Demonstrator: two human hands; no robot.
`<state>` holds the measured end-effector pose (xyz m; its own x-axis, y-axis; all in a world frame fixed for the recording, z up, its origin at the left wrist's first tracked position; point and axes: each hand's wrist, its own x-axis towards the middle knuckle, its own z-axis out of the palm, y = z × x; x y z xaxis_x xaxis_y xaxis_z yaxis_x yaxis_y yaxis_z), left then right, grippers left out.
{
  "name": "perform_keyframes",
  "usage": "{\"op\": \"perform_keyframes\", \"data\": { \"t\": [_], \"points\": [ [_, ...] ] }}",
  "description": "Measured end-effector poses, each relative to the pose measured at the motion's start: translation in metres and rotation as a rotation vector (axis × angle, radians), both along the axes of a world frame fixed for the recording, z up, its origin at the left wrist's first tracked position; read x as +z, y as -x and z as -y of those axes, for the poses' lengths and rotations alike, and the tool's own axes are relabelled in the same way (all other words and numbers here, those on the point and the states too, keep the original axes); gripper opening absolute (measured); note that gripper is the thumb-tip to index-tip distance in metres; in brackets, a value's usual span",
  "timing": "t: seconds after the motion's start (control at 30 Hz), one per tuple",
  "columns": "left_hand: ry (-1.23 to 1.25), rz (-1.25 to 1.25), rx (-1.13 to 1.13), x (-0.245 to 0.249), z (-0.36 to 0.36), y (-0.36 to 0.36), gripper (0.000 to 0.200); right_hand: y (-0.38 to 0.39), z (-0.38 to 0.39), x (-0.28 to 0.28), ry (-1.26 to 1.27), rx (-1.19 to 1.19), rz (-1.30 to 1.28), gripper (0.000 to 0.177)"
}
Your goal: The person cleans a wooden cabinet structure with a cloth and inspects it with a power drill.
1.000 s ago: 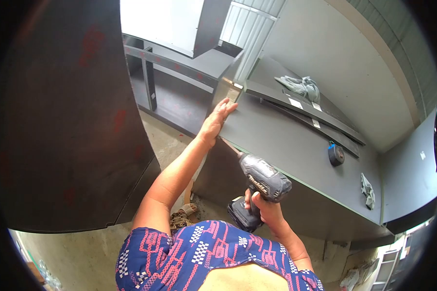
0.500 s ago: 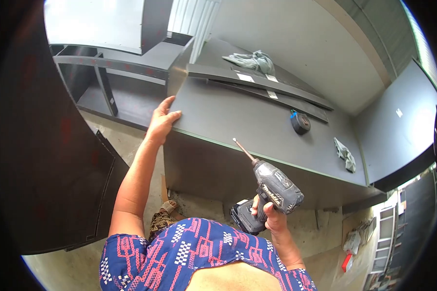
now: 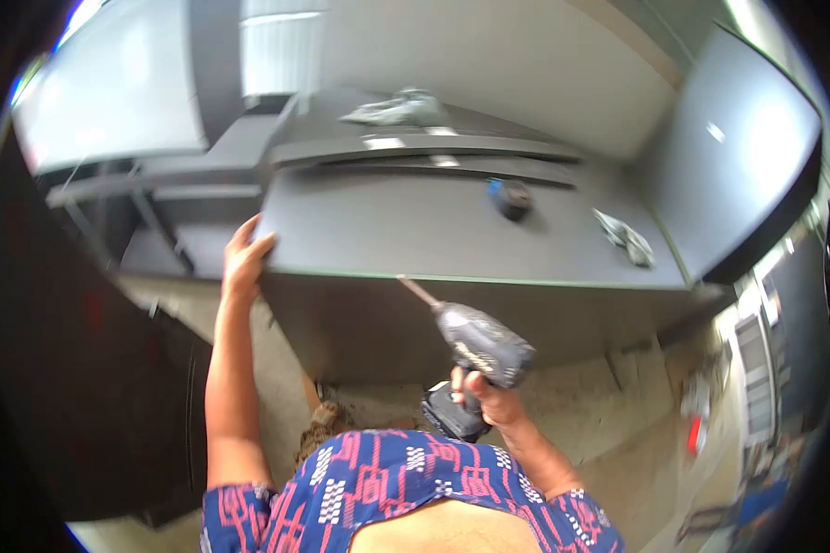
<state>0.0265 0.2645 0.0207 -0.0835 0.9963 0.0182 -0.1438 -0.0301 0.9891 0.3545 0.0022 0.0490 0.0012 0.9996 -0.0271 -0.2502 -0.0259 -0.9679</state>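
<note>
My left hand (image 3: 246, 260) rests on the left front corner of a large dark grey panel (image 3: 378, 226), its thumb over the top face and its fingers apart. In my right hand (image 3: 484, 398) is a black cordless driver (image 3: 484, 346), gripped by the handle. The driver's long bit points up and left, its tip by the panel's greenish front edge. On the panel lie a dark tape measure with a blue part (image 3: 511, 198), a crumpled grey cloth (image 3: 625, 238) and narrow dark strips (image 3: 415, 152) with white labels. The view is blurred.
Another cloth (image 3: 401, 108) lies behind the strips. An open dark cabinet frame (image 3: 203, 221) stands at the left, and a large dark panel (image 3: 92, 369) is nearer on that side. An upright panel (image 3: 738, 157) rises at the right. A red object (image 3: 695, 435) is on the floor.
The view has turned, so the panel and its items appear further left. The driver also appears further left. My left hand still touches the corner and my right hand still holds the driver.
</note>
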Motion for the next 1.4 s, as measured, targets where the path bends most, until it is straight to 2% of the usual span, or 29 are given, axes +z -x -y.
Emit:
{"op": "perform_keyframes", "data": {
  "t": [0.07, 0.2, 0.37, 0.5, 0.57, 0.63, 0.7, 0.77, 0.8, 0.9, 1.0, 1.17, 1.4],
  "points": [
    [-0.041, 0.051, -0.019, -0.014, -0.005, 0.003, 0.054, -0.007, -0.001, -0.014, 0.036, 0.011, 0.028, 0.052],
    [-0.048, 0.077, -0.115, -0.032, -0.018, 0.013, 0.048, -0.003, -0.002, 0.024, 0.142, -0.045, 0.128, 0.076],
    [-0.016, 0.02, -0.087, -0.029, -0.027, 0.024, 0.046, 0.004, -0.012, -0.005, -0.099, -0.111, 0.175, 0.071],
    [-0.004, -0.083, -0.068, -0.03, -0.035, 0.035, 0.049, 0.0, -0.01, 0.01, -0.063, -0.03, 0.074, 0.067],
    [0.031, -0.101, -0.075, -0.02, -0.03, 0.032, 0.054, 0.0, -0.007, 0.017, -0.104, -0.063, 0.044, 0.067],
    [0.077, -0.134, -0.059, -0.016, -0.03, 0.031, 0.057, 0.001, -0.012, 0.003, -0.069, -0.04, 0.035, 0.066],
    [0.012, -0.121, -0.171, -0.041, -0.056, 0.056, 0.05, 0.001, -0.012, -0.001, -0.078, -0.067, 0.044, 0.065],
    [0.111, -0.427, 0.005, -0.022, -0.05, 0.047, 0.053, 0.008, -0.016, -0.007, -0.152, -0.132, 0.042, 0.066],
    [0.108, -0.462, 0.05, -0.014, -0.043, 0.036, 0.053, 0.011, -0.019, -0.016, -0.13, -0.149, 0.036, 0.065],
    [0.017, -0.398, 0.087, -0.003, -0.018, 0.003, 0.052, 0.01, -0.02, -0.016, -0.045, -0.079, 0.007, 0.063],
    [-0.017, -0.37, 0.091, 0.002, -0.013, -0.01, 0.051, 0.014, -0.023, -0.019, -0.066, -0.116, -0.014, 0.063],
    [-0.031, -0.324, 0.076, 0.003, -0.01, -0.017, 0.05, 0.014, -0.026, -0.031, -0.04, -0.126, -0.013, 0.06],
    [-0.045, -0.254, 0.046, -0.001, -0.013, -0.012, 0.048, 0.018, -0.019, -0.018, -0.094, -0.216, -0.03, 0.062]
  ]
}}
